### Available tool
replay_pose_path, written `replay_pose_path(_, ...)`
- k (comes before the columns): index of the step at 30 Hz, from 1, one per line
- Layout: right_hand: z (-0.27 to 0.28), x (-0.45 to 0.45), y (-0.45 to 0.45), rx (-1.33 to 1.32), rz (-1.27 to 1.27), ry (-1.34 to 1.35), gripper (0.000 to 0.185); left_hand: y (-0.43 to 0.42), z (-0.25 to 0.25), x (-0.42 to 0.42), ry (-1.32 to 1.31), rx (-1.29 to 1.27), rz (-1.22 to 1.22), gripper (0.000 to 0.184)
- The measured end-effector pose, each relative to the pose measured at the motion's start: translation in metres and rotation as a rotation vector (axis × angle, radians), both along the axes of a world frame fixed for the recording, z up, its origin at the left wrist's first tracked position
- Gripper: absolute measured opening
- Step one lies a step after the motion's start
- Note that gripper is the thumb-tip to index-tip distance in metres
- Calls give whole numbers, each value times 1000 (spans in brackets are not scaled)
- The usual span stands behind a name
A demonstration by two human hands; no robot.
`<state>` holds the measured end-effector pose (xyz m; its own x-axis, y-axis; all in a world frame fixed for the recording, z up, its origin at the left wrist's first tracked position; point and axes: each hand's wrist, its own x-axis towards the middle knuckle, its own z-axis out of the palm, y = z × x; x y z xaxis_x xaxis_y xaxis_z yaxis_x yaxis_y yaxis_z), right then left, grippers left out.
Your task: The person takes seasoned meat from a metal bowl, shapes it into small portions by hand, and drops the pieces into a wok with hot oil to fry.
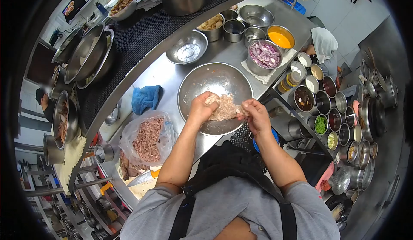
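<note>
Two bare hands, one pale minced mixture and one large steel mixing bowl (pixel 193 83) occupy the centre; clock positions are read from this bowl, with the wearer's body at six o'clock. The pale minced mixture (pixel 226 108) is a single ragged mass held over the lower half of the bowl, between the hands. The left hand (pixel 203 109), at eight o'clock, has its fingers curled together and clamped on one end of the mass. The right hand (pixel 257 114), at four o'clock, has thumb and fingertips pinched on the opposite end.

Around the bowl: one blue cloth (pixel 146 99) at nine o'clock; one clear plastic bag (pixel 128 133) at eight, enclosing a heap of pinker minced meat (pixel 149 139); one knife (pixel 140 179) with a yellow handle, between seven and eight; one smaller steel bowl (pixel 187 46) at eleven. Between one and two o'clock stand one container of sliced purple onion (pixel 264 54) and, just beyond it, one of orange liquid (pixel 280 36). One shallow bowl (pixel 256 12) lies farther off at one o'clock. Between three and four, one container holds chopped greens (pixel 320 124). One person in a white head covering (pixel 325 43) appears at two.
</note>
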<state>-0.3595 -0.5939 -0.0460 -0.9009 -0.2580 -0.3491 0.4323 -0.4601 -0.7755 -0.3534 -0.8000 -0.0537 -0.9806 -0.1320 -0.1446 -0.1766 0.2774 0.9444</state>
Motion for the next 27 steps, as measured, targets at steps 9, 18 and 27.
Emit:
replay_pose_path(9,-1,10,16,-34,-83,30,24,29,7,5,-149,606,-76,25)
replay_pose_path(18,-2,86,135,132,-333,26,22,142,4,5,-277,628,-395,26)
replay_pose_path(27,-59,343,364,682,-1346,-74,25,355,-5,60,-559,687,-942,16)
